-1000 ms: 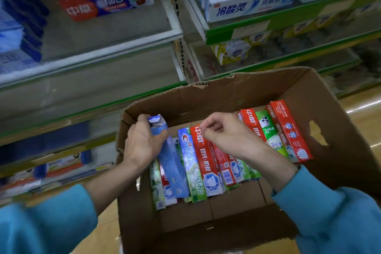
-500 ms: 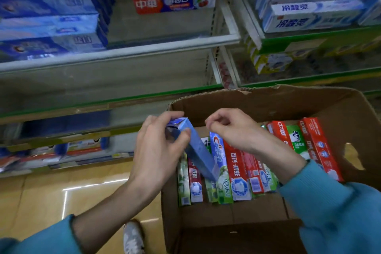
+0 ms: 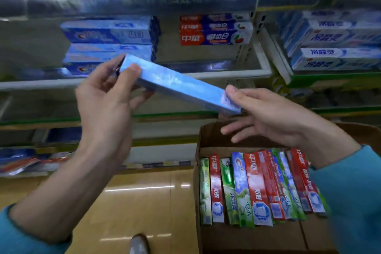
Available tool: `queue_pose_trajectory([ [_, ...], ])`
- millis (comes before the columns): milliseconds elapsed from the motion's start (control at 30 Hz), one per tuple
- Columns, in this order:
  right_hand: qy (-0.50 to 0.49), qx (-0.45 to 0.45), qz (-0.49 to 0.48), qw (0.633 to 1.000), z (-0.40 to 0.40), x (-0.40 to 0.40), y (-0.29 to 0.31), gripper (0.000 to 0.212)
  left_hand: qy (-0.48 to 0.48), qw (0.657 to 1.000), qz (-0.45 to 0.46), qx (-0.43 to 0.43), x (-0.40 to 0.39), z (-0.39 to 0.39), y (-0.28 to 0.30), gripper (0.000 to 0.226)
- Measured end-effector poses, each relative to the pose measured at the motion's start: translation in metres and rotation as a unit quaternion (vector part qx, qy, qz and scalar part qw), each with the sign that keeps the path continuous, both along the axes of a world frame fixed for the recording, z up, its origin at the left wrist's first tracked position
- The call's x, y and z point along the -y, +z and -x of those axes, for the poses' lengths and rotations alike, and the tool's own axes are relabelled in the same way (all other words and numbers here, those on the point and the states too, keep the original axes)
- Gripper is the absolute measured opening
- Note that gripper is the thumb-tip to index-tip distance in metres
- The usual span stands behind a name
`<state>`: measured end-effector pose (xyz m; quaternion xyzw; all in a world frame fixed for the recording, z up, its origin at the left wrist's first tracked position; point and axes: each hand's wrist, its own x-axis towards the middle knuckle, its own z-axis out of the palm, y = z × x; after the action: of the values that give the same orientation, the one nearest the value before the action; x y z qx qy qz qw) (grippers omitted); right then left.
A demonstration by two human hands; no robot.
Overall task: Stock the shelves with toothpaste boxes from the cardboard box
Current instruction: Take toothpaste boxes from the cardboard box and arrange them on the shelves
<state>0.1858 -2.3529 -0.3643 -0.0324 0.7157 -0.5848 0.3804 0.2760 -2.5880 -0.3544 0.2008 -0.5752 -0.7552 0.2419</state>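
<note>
My left hand (image 3: 107,99) grips the left end of a light blue toothpaste box (image 3: 177,84), held up in front of the shelves and slanting down to the right. My right hand (image 3: 268,117) has its thumb on top of the box's right end and its fingers spread beneath it. Below my right hand, the cardboard box (image 3: 199,136) stands on the floor. It holds several red, green and blue toothpaste boxes (image 3: 255,187) lying side by side. A stack of matching blue boxes (image 3: 109,45) sits on the white shelf (image 3: 237,73) behind my left hand.
Red and blue boxes (image 3: 214,31) sit further right on the same shelf. White and blue boxes (image 3: 334,51) fill the green-edged shelf (image 3: 329,80) at right. Lower shelves (image 3: 61,126) run along the left. A shoe (image 3: 139,243) shows on the yellow floor (image 3: 144,202).
My left hand has lifted the blue box out of the carton up to shelf height. My right hand left the carton and took the box's other end. The view tilted up.
</note>
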Motion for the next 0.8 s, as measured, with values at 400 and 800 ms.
queue_pose_trajectory([
  [400,-0.108,-0.138,0.171,0.970,0.017,0.129,0.011,0.031,0.014,1.000,-0.005,0.002,0.106,-0.012,0.007,0.031],
  [800,-0.165,-0.264,0.114,0.943,0.012,0.191,-0.005,0.049,0.086,0.991,0.089,0.054,0.161,-0.018,-0.019,0.046],
])
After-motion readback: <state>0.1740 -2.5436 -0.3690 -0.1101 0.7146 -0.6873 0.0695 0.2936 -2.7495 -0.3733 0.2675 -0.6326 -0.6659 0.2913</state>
